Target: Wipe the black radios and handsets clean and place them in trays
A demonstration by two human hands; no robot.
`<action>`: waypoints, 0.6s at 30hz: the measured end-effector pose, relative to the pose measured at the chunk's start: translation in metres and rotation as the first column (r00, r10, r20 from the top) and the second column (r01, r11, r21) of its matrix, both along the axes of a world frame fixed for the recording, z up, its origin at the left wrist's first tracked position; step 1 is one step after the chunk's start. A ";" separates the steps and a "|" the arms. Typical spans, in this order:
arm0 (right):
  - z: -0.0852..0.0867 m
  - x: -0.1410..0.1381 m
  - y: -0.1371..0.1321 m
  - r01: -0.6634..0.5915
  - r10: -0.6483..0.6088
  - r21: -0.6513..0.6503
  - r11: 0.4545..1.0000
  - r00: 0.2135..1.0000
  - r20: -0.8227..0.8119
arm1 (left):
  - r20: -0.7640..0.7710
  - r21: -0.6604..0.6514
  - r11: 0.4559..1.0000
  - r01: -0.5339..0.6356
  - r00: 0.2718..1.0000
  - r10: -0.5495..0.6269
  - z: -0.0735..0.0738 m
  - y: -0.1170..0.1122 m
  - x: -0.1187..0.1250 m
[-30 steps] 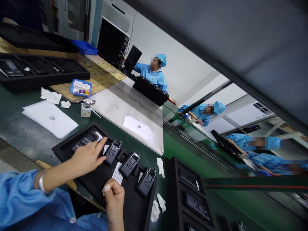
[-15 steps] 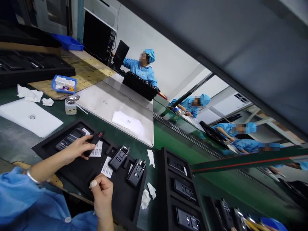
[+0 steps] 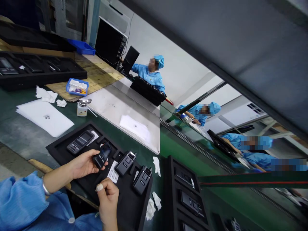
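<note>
Holding a radio (image 3: 103,155) over the tray (image 3: 130,207) is the left hand (image 3: 84,164); the right hand (image 3: 108,195) curls its fingers there, its content unclear.

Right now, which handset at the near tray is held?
The handset in the left hand, second from left; the other three rest on the tray, unheld.

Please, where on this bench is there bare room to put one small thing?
The pale board, between the small bottle and the white stack; also the worn tabletop, between the flat papers and the black tray. The tray is crowded: handheld devices, the left hand holding one, the right hand curled.
</note>
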State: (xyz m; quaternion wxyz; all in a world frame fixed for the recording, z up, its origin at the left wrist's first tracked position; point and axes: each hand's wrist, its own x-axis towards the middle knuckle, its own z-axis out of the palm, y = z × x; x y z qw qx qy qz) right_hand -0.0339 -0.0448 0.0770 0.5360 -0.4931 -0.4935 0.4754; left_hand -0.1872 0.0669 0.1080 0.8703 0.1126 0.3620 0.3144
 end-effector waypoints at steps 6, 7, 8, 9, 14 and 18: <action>-0.002 0.000 0.000 0.017 -0.018 -0.055 0.998 1.000 -0.012 | -0.022 0.023 0.999 -0.043 0.999 0.044 -0.002 -0.004 -0.004; -0.002 0.003 0.002 0.021 -0.023 -0.082 0.996 1.000 -0.020 | -0.024 0.028 0.999 -0.046 0.999 0.046 -0.001 -0.003 -0.007; -0.001 0.006 0.005 0.029 -0.031 -0.110 0.994 0.999 -0.018 | -0.024 0.040 0.998 -0.044 0.999 0.045 0.000 -0.003 -0.010; 0.002 0.010 0.010 0.046 -0.046 -0.133 0.990 0.999 0.001 | -0.023 0.064 0.997 -0.039 0.999 0.040 0.002 -0.003 -0.014; 0.034 0.025 0.062 0.105 -0.023 -0.130 0.986 0.857 0.515 | -0.009 0.292 0.956 0.031 1.000 -0.030 0.010 -0.002 -0.036; 0.053 0.013 0.118 0.029 0.177 -0.199 0.980 0.344 0.922 | 0.018 0.345 0.938 0.037 0.999 -0.046 0.010 -0.006 -0.050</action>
